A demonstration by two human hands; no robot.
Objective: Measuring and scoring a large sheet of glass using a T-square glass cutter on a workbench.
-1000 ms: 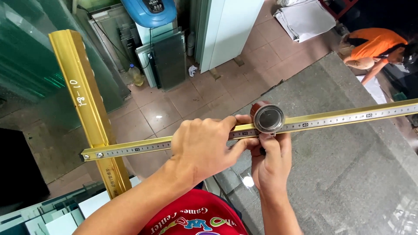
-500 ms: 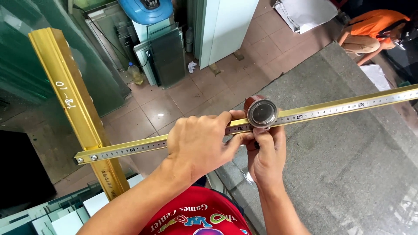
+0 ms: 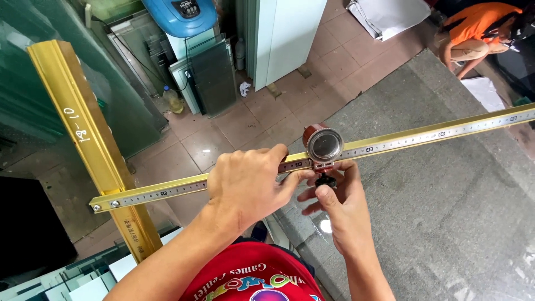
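While the gold T-square head point(image 3: 89, 150) is standing at the far left, its graduated ruler bar point(image 3: 423, 134) is running rightward and slightly upward across both hands. The left hand point(image 3: 245, 187) is wrapping closed over the bar just left of the round cutter head point(image 3: 324, 145). Directly beneath that head, the right hand point(image 3: 340, 203) is pinching the small black knob point(image 3: 325, 180), nearer to it than the left.

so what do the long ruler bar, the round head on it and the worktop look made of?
Ruler bar: likely gold-anodised aluminium, with an even metallic sheen and a printed scale. Round head: reddish-brown body with a shiny, probably metal or glass face that reflects light. Worktop: grey, matte and fuzzy, seemingly felt or carpet covering.
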